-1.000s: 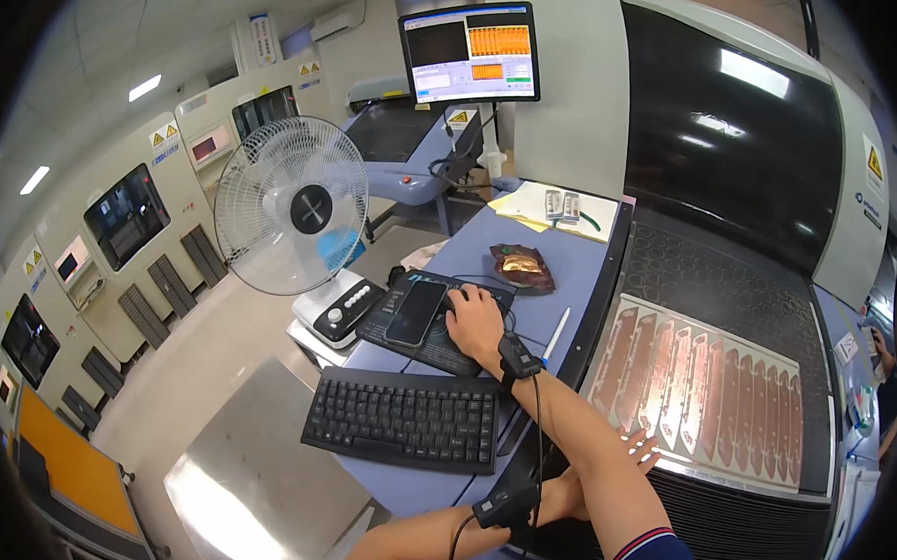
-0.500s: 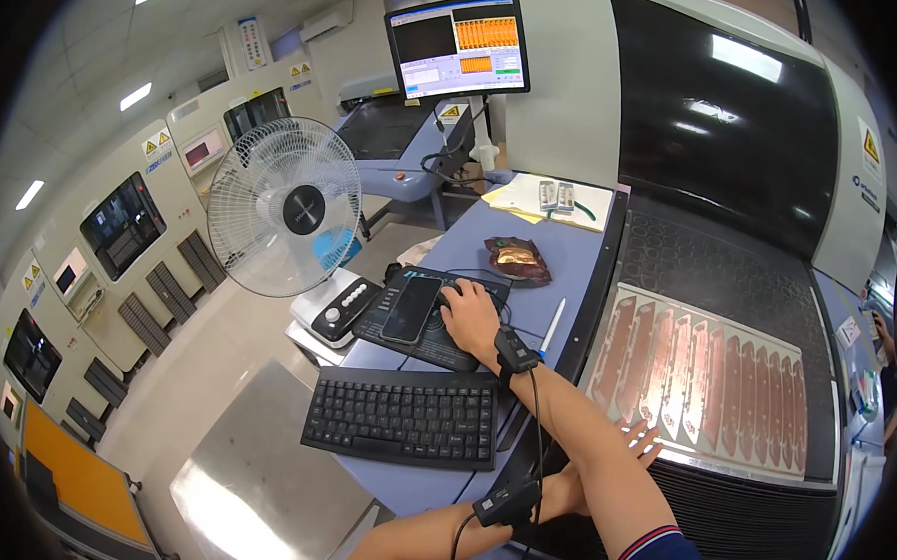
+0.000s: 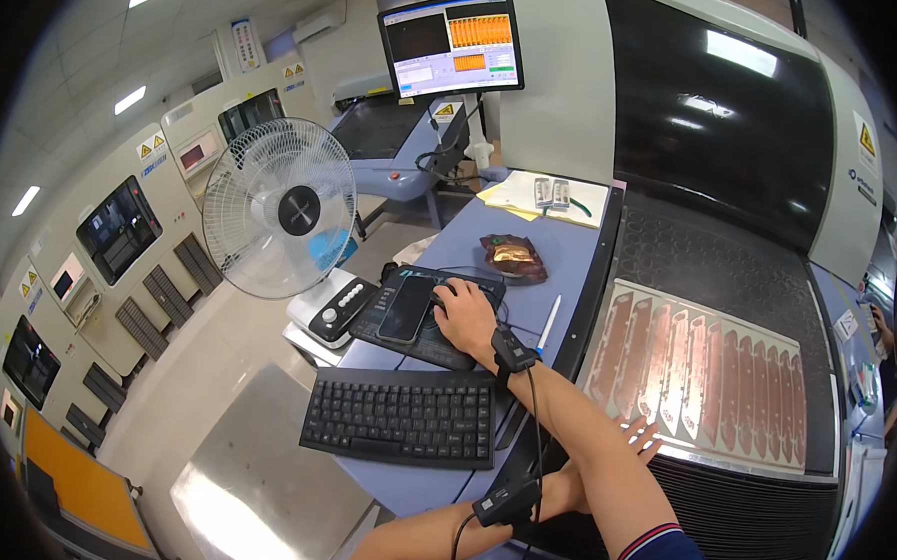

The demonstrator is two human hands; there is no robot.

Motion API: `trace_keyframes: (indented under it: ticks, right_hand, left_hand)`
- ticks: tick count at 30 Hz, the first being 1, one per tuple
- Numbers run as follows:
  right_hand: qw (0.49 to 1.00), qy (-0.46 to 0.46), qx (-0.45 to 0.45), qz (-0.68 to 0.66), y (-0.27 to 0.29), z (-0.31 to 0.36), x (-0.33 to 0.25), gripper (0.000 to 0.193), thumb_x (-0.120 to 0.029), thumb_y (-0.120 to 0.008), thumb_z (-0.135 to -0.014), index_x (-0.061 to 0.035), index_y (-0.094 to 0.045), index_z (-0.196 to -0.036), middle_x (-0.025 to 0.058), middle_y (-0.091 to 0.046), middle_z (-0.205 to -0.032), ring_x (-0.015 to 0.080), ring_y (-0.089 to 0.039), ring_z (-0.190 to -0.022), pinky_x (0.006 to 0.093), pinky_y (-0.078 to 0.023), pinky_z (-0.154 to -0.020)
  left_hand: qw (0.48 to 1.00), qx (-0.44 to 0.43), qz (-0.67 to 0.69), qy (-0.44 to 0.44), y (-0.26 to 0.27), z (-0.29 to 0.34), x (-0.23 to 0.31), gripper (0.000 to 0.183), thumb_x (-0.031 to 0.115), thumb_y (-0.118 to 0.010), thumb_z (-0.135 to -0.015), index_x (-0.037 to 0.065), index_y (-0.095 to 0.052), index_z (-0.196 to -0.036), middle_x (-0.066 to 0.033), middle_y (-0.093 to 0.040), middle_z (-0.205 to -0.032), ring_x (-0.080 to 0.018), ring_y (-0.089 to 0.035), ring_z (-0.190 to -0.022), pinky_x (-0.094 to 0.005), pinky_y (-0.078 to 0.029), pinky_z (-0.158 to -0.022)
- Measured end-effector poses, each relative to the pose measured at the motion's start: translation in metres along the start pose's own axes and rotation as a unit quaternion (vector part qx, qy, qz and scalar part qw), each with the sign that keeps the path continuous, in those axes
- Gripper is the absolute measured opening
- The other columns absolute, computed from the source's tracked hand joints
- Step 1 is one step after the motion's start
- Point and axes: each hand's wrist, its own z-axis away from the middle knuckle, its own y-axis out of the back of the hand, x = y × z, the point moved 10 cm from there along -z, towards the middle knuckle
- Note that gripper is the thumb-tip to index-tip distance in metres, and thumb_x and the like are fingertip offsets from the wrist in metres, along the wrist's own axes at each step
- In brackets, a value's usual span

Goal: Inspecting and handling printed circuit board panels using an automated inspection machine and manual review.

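My right hand (image 3: 465,316) rests over a dark computer mouse, mostly hidden under the palm, on a black mouse pad (image 3: 367,321). A black smartphone (image 3: 407,310) lies on that pad, just left of the fingers. My left forearm crosses beneath the right one. Partly covered by it, my left hand (image 3: 642,441) has its fingers spread at the near edge of a pale panel (image 3: 605,372) with rows of copper-coloured strips. Whether those fingertips touch the panel, I cannot tell. A black keyboard (image 3: 402,418) sits on the blue desk, nearer to me than the pad.
A monitor (image 3: 454,45) stands at the back. Left of the desk is a fan (image 3: 281,208). A crumpled dark packet (image 3: 515,258), a white pen (image 3: 550,319) and papers (image 3: 517,195) lie on the desk. Another person's hand (image 3: 882,327) shows at the far right, beyond the big machine (image 3: 721,122).
My right hand has shifted very slightly to the left on the mouse, and the whole view has moved a little. My left hand stays at the panel's edge.
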Motion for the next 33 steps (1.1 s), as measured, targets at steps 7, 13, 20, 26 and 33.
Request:
trace_keyframes:
  ticks: [7, 13, 20, 26, 33]
  right_hand:
    - [0.999, -0.030, -0.033, -0.008, -0.006, 0.000, 0.008, 0.033, -0.017, -0.069, -0.085, -0.0063, -0.067, -0.115, 0.0160, -0.061, -0.122, 0.0357, -0.057, -0.117, 0.0448, -0.047, -0.100]
    - [0.998, -0.050, 0.033, 0.025, 0.007, -0.001, 0.008, 0.034, -0.017, -0.070, -0.083, -0.0060, -0.066, -0.115, 0.0155, -0.061, -0.120, 0.0356, -0.057, -0.113, 0.0461, -0.048, -0.096]
    - [0.994, -0.075, 0.001, 0.083, 0.000, 0.005, 0.021, 0.031, -0.019, -0.069, -0.081, -0.0035, -0.063, -0.108, 0.0164, -0.058, -0.113, 0.0361, -0.057, -0.105, 0.0470, -0.049, -0.089]
    - [0.995, -0.074, -0.019, 0.071, -0.001, 0.005, 0.018, 0.029, -0.016, -0.068, -0.083, -0.0034, -0.063, -0.109, 0.0169, -0.058, -0.115, 0.0371, -0.056, -0.107, 0.0477, -0.049, -0.091]
    - [0.995, -0.080, -0.024, 0.058, -0.001, 0.002, 0.016, 0.029, -0.016, -0.069, -0.084, -0.0054, -0.064, -0.111, 0.0169, -0.058, -0.117, 0.0375, -0.056, -0.109, 0.0470, -0.049, -0.092]
  left_hand:
    - [1.000, 0.009, 0.022, -0.003, -0.001, -0.001, 0.000, 0.082, 0.049, -0.048, -0.094, -0.001, -0.026, -0.155, -0.0243, -0.024, -0.162, -0.0405, -0.018, -0.152, -0.0556, -0.012, -0.123]
    - [0.999, 0.034, 0.032, -0.002, 0.009, 0.002, 0.001, 0.090, 0.054, -0.054, -0.089, -0.002, -0.026, -0.155, -0.0251, -0.023, -0.162, -0.0415, -0.018, -0.152, -0.0566, -0.012, -0.123]
    - [0.999, 0.032, 0.034, 0.001, 0.004, 0.000, 0.002, 0.093, 0.055, -0.055, -0.088, -0.003, -0.026, -0.154, -0.0255, -0.023, -0.162, -0.0427, -0.018, -0.152, -0.0568, -0.011, -0.123]
    - [0.999, 0.022, 0.030, -0.002, 0.000, 0.001, 0.002, 0.088, 0.053, -0.052, -0.090, -0.003, -0.027, -0.154, -0.0256, -0.024, -0.161, -0.0422, -0.018, -0.152, -0.0566, -0.010, -0.123]
    - [0.999, 0.031, 0.026, 0.002, -0.003, 0.001, 0.001, 0.081, 0.051, -0.046, -0.095, -0.002, -0.029, -0.153, -0.0255, -0.026, -0.161, -0.0412, -0.019, -0.152, -0.0566, -0.011, -0.123]
